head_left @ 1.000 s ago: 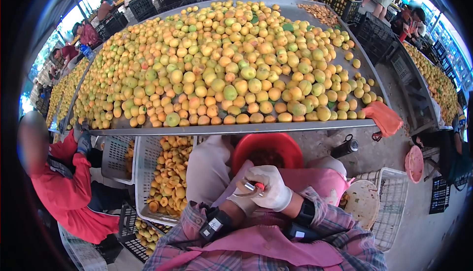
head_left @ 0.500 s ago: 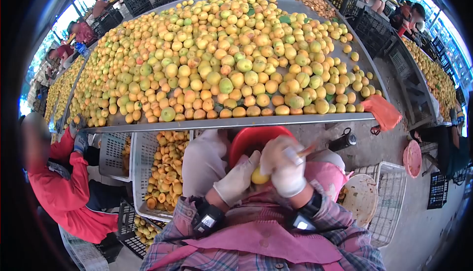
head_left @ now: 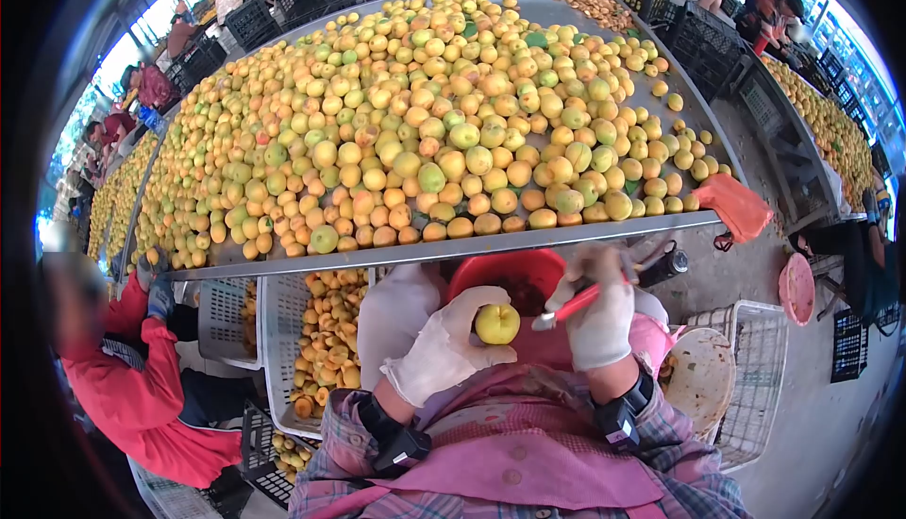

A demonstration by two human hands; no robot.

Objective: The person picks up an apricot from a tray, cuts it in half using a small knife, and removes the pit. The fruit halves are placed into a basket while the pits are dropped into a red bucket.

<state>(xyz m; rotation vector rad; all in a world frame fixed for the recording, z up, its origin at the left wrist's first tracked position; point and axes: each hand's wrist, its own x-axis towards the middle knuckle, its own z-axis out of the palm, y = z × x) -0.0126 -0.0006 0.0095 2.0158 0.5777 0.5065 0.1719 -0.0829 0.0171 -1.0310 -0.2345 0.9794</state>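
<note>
In the head view my left hand [head_left: 444, 344], in a white glove, holds a whole yellow-green apricot [head_left: 497, 324] between thumb and fingers. To its right, my right hand [head_left: 601, 316], also gloved, is closed around a red-handled tool [head_left: 578, 303] with a pale end pointing left. Blur hides what kind of tool it is. Just beyond both hands, a red bucket [head_left: 510, 267] sits between my knees, partly under the table edge. A large heap of apricots [head_left: 406, 132] covers the metal table [head_left: 434, 252] in front.
Left of my legs stands a white crate [head_left: 280, 359] of halved apricots. On the right are a round, stained basin [head_left: 700, 377] and a white crate [head_left: 760, 368]. An orange bag [head_left: 736, 206] hangs at the table corner. A person in a red jacket [head_left: 142, 377] sits at left.
My hands have moved apart. The left has turned, showing the apricot on its fingers; the right has shifted right with the tool. The view has tilted slightly.
</note>
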